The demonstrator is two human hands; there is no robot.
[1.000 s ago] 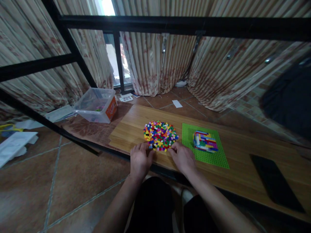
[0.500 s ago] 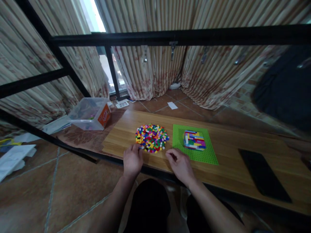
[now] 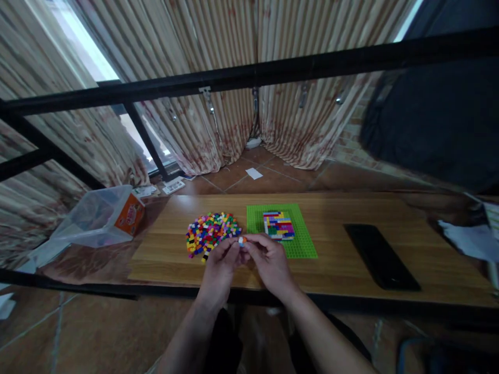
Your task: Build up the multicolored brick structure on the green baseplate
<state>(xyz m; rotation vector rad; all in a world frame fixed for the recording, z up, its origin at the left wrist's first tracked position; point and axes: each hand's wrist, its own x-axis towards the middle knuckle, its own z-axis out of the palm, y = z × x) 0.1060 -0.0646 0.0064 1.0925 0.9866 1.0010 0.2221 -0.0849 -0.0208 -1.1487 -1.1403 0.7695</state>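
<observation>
My left hand point(image 3: 219, 267) and my right hand point(image 3: 272, 261) meet above the near side of the table, their fingertips pinching a few small toy bricks point(image 3: 242, 241) together. White, blue and orange show on these bricks; the fingers cover the rest. Just behind my left hand lies a heap of loose multicoloured bricks point(image 3: 210, 230). Beyond my right hand, a green baseplate point(image 3: 305, 243) carries a low block of brick rows point(image 3: 279, 225) in many colours, partly behind my knuckles.
A black flat slab point(image 3: 381, 257) lies on the wooden table point(image 3: 331, 270) to the right. On the left stands a clear plastic box point(image 3: 93, 215) with an orange label. A black metal bar point(image 3: 234, 78) crosses above the table, with curtains behind it.
My hands have come together from either side and now hold small bricks between them. The view has swung to the right, so the table's things appear further left.
</observation>
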